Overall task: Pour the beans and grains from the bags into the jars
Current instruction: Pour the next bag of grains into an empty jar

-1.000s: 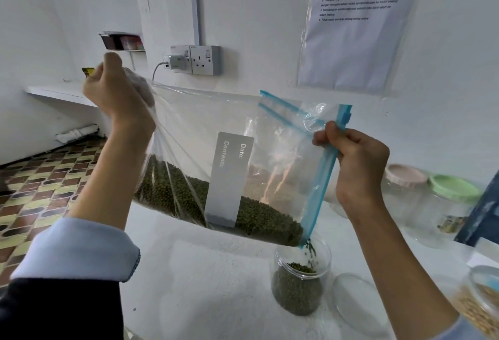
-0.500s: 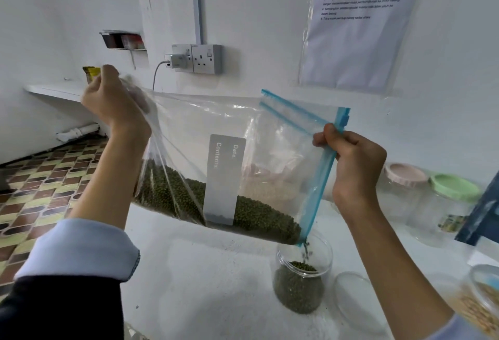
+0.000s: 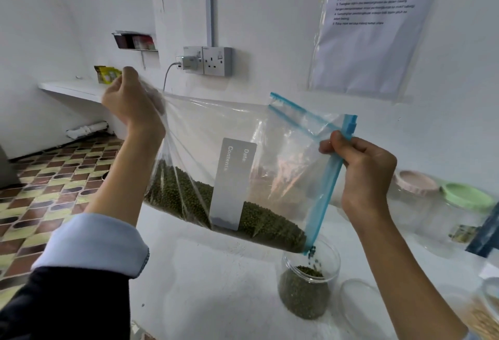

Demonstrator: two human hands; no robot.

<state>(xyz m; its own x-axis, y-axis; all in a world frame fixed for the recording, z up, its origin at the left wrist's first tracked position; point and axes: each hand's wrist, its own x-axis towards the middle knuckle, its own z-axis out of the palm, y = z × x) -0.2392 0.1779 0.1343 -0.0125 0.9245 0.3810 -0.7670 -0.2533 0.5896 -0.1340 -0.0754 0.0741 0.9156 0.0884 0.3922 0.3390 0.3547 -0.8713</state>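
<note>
The bag is hanging tilted, long axis sloping down rightward, its mouth corner pointing into the jar. The left hand is gripping its raised bottom corner; the right hand is pinching the blue zip strip. Green beans are trickling below the right fingers into the half-filled jar.

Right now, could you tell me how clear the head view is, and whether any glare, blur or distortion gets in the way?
Head view: even, soft indoor light; pale sheen on the clear bag partly washes out what lies behind it; falling beans over the jar are smeared by motion; wide-angle bending tilts the wall socket and the notice; its print is too blurred to read.
</note>
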